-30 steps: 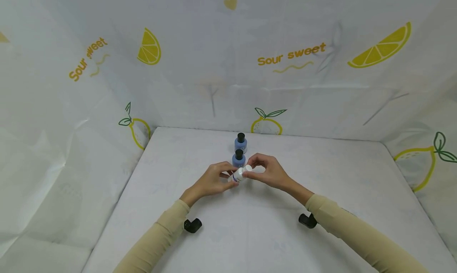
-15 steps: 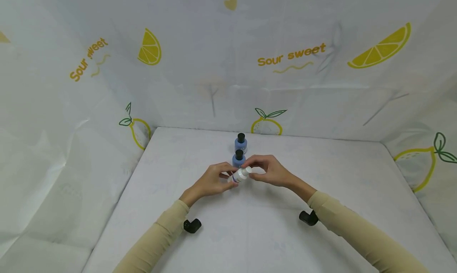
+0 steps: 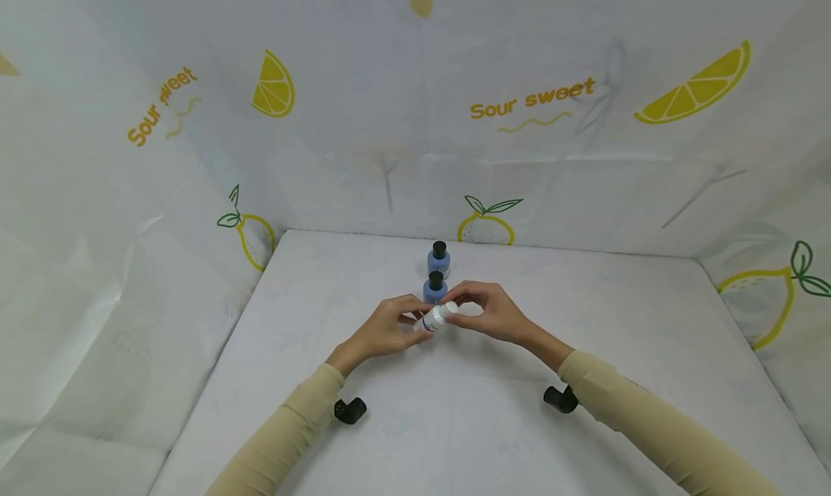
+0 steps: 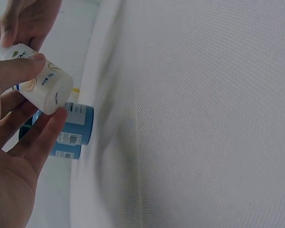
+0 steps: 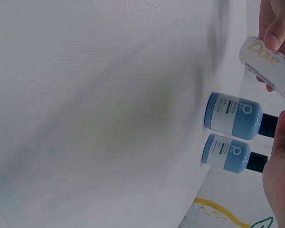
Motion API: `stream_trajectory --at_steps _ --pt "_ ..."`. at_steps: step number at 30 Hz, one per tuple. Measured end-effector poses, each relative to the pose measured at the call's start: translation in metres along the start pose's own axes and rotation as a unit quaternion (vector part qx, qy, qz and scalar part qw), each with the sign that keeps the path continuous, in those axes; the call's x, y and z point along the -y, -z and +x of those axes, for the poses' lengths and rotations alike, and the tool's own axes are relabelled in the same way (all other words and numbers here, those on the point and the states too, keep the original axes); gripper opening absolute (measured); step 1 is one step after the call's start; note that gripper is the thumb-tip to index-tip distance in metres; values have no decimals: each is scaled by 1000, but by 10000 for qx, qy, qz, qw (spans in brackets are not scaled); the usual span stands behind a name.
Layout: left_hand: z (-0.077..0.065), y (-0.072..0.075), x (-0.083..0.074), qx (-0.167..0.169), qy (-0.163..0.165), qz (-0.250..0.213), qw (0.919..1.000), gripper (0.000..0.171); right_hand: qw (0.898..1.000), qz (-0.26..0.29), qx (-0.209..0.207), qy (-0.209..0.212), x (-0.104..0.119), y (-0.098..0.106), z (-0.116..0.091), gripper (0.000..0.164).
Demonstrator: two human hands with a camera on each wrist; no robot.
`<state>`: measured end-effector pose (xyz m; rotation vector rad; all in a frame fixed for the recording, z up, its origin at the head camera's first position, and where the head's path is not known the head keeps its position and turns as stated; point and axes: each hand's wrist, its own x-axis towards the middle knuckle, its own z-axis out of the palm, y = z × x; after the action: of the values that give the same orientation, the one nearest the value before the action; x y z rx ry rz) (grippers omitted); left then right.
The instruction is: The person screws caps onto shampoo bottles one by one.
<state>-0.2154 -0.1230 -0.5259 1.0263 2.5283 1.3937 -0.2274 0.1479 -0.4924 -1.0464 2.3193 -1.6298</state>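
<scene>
A small white Dove bottle (image 3: 433, 319) is held tilted above the table, its white cap (image 3: 449, 308) up and to the right. My left hand (image 3: 387, 328) grips the bottle's body between thumb and fingers; the printed label shows in the left wrist view. At the other end, my right hand (image 3: 491, 313) pinches the cap with thumb and fingertips. Just behind the hands stands a blue bottle (image 3: 433, 293) with a black cap, upright. Farther back is a second similar blue bottle (image 3: 438, 262), also upright; both labels face the right wrist view.
The table (image 3: 454, 424) has a white cloth surface. Behind it hangs a white sheet (image 3: 363, 121) printed with lemons and lettering. A bent black piece (image 3: 350, 411) shows beside the left sleeve, and another black piece (image 3: 560, 400) beside the right sleeve.
The right thumb and fingers come slightly apart at the cap half a second ago, then close on it again. The left hand and the white bottle stay almost still.
</scene>
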Motion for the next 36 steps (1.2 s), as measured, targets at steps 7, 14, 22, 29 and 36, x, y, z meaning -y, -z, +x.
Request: stream_trajectory --at_steps 7,14,22,29,36 --pt "2 0 -1 -43 -55 69 10000 42 9989 -306 -347 -80 1 -4 1 25" --pt "2 0 -4 -83 -140 104 9998 39 9964 -519 -639 -208 3 -7 2 23" --pt "2 2 -7 -65 -133 67 9999 39 9958 -618 -634 -230 4 -8 2 24" --pt "2 4 -8 -110 -153 64 9998 39 9989 -361 -297 -62 6 -3 2 36" --pt "3 4 -8 -74 -118 76 9999 40 9998 -165 51 73 1 1 0 38"
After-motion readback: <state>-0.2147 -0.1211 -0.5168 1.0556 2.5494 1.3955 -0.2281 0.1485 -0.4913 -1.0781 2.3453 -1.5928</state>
